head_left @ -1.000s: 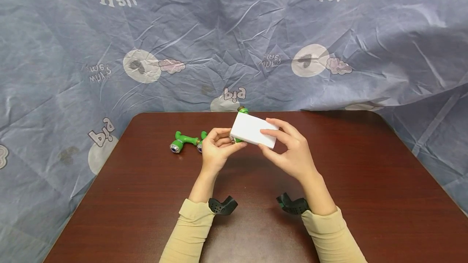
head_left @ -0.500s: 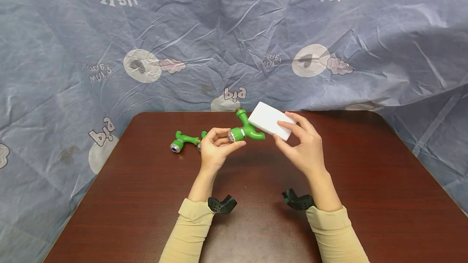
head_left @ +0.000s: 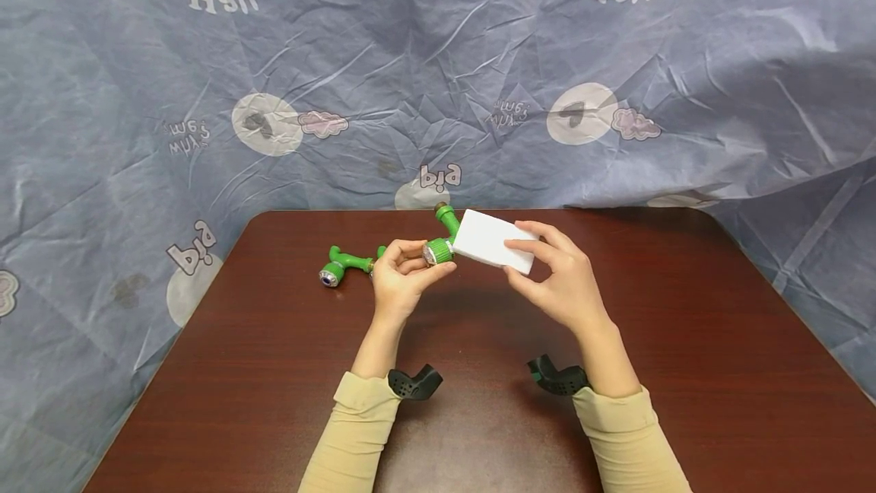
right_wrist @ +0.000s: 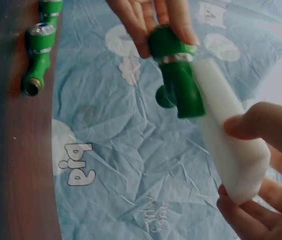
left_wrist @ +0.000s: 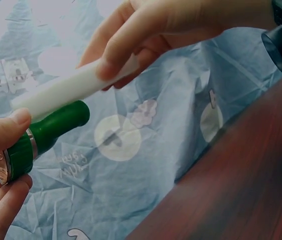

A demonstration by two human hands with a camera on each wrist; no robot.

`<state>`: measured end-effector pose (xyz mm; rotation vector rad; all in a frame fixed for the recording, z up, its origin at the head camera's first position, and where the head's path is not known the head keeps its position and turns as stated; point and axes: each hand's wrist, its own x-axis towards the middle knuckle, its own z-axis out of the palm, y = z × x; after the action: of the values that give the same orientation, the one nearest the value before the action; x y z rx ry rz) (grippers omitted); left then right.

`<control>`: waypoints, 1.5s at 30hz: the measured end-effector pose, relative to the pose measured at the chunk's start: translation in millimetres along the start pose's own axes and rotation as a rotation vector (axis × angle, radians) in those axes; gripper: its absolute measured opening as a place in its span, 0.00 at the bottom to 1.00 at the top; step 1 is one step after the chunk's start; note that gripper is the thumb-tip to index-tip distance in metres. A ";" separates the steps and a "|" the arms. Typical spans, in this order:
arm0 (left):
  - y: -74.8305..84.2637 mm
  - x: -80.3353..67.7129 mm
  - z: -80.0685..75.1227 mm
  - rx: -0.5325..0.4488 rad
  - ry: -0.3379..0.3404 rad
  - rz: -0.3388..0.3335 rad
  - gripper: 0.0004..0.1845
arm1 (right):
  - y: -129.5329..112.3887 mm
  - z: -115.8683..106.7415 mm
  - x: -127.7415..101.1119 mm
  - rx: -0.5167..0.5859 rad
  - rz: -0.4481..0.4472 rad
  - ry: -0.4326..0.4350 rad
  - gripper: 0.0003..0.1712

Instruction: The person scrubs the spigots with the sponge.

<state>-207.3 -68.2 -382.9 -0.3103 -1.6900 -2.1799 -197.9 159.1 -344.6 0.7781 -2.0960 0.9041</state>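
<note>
The green faucet (head_left: 445, 238) is held in the air above the far middle of the bench (head_left: 274, 402), and everything else is placed from it. It is a glossy green plastic fitting with a ribbed green collar and a silver ring at the end nearest the person; a second green neck rises from it at the far side, and the right wrist view shows a short side stub on its body. The left hand (head_left: 402, 280) sits just below and to the left of the faucet, its grip pinching the ribbed collar between thumb and curled fingers (left_wrist: 3, 132).

Pressed against the faucet's right side is a white sponge block (head_left: 494, 242), plain, smooth and rectangular, lying tilted across the green body so that part of the faucet is hidden behind it. The right hand (head_left: 564, 284), to the right of the faucet, has its grip closed around the block, thumb on the near face and fingers along the far edge.

To the left of the faucet, two more green fittings (head_left: 345, 265) with silver ends lie on the dark red-brown bench. Behind the faucet hangs a crumpled blue printed cloth (head_left: 438, 82).
</note>
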 end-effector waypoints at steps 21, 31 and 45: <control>-26.1 -9.4 -5.3 0.099 -0.112 -0.184 0.22 | 3.3 -12.8 2.5 -0.009 0.194 0.270 0.18; -72.0 -8.0 -14.7 0.222 -0.141 -0.291 0.26 | 5.4 -13.4 2.0 -0.040 0.217 0.244 0.18; -83.1 -9.8 -16.1 0.349 -0.097 -0.339 0.26 | 6.1 -13.5 1.3 -0.058 0.244 0.211 0.18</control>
<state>-231.9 -64.2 -464.4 -0.0363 -2.2746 -2.0575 -198.2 172.9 -339.0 0.3829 -2.0463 1.0028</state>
